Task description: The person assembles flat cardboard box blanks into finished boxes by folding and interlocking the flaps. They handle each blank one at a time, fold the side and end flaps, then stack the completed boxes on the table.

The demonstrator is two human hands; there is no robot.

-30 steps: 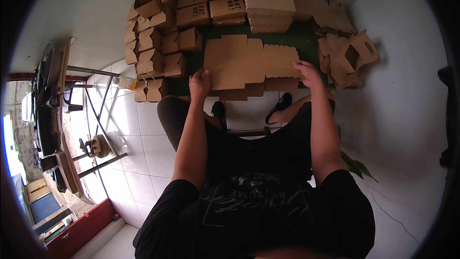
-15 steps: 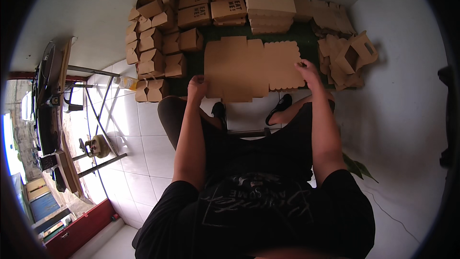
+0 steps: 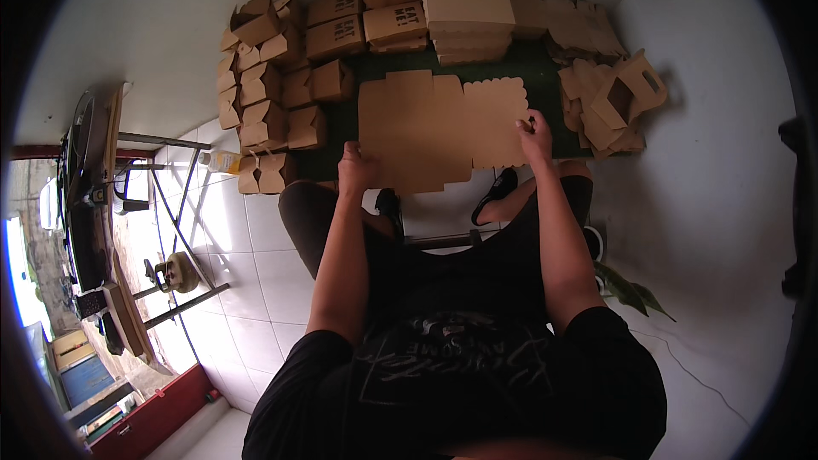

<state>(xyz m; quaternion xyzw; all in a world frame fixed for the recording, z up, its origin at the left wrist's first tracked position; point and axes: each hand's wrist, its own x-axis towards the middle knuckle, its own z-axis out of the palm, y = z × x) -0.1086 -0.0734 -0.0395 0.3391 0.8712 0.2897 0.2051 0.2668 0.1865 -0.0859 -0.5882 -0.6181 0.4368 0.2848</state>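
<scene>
A flat brown cardboard box blank lies over the near edge of the green table, its scalloped flap to the right. My left hand is closed on the blank's left edge, near its lower corner. At the scalloped right edge, my right hand pinches the flap between thumb and fingers. The blank is unfolded and nearly flat, with part of it jutting past the table toward my knees.
Small folded boxes are piled at the left. Printed boxes and a tall stack of scalloped blanks stand at the back. Handled carriers heap at the right. A bottle is beside the left pile.
The blank has shifted slightly left and toward me at its left side, tilting a little. My right hand has moved left with it, and the flap looks narrower.
</scene>
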